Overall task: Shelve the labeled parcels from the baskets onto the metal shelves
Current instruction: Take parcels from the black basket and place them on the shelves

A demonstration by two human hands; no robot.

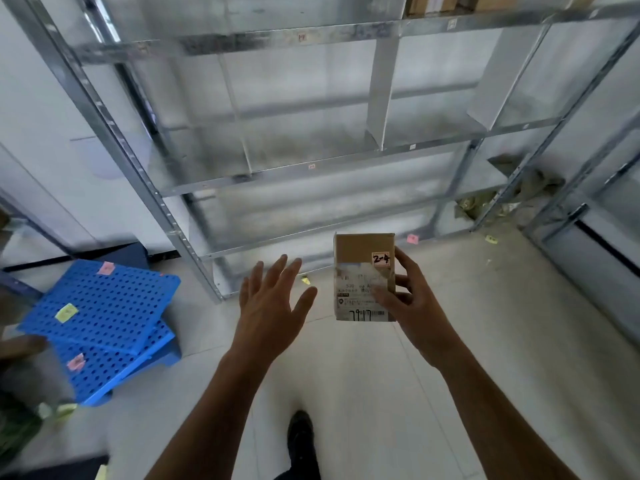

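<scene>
At your far left, two blue perforated plastic panels [100,323] lie stacked askew on the floor, their left corner lost in blur. You can count three sticky notes on them, two pink and one yellow, with writing too small to read. Ahead of you stands the grey galvanised metal shelf rack [311,168], its top cut off by the frame; the small tags on its front rails are unreadable. Your left hand [270,306] hangs in front of the lowest shelf with its fingers spread and straight, holding nothing. It is just beside the parcel and not touching it. Below it, one dark shoe [300,431] shows near the bottom edge. The single brown cardboard parcel with a white shipping label [363,277] is upright in the air before the bottom shelf. Its pink sticker [381,259] reads "2-4". Your right hand [412,299] grips the parcel from its right side, thumb across the lower front and fingers curled round the right edge, hiding part of the print. At the top right, brown boxes [436,3] on the upper shelf are cropped. Crumpled greenish wrapping [485,202] lies at the rack's lower right.
</scene>
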